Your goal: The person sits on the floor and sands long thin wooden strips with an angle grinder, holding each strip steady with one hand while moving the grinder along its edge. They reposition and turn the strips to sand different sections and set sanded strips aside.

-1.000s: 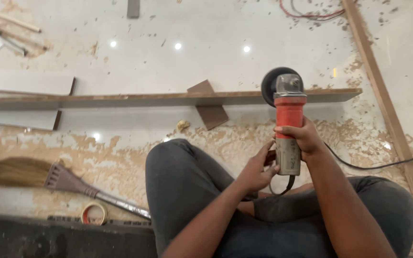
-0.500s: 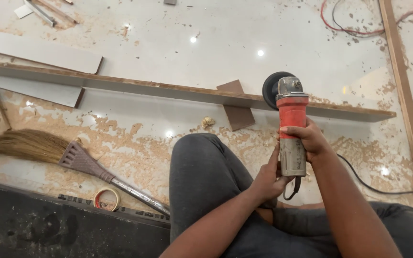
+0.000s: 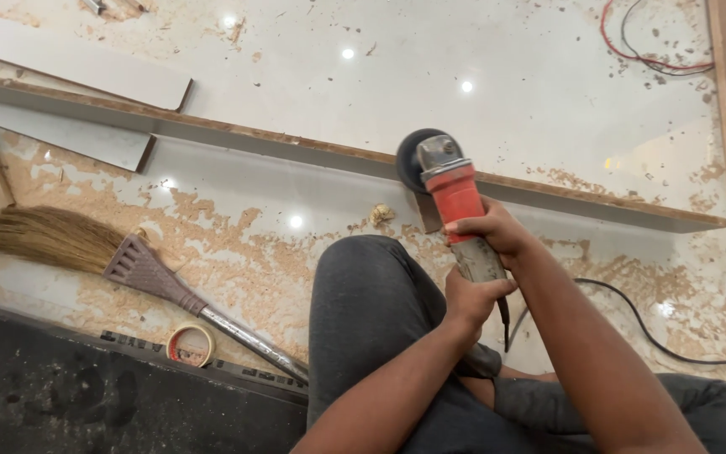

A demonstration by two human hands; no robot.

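Both hands grasp the grinder [image 3: 455, 210]: the right hand [image 3: 491, 229] around its red body, the left hand [image 3: 474, 298] on the grey rear. Its disc touches the long plank [image 3: 296, 150] on the dusty floor [image 3: 237, 252].

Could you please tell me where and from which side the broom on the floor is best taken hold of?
Grip the broom by its thin metal handle, coming from above. The handle lies flat, bare and narrow enough to close the fingers around, while the bristle end is soft and splayed. Both hands are busy on the grinder.
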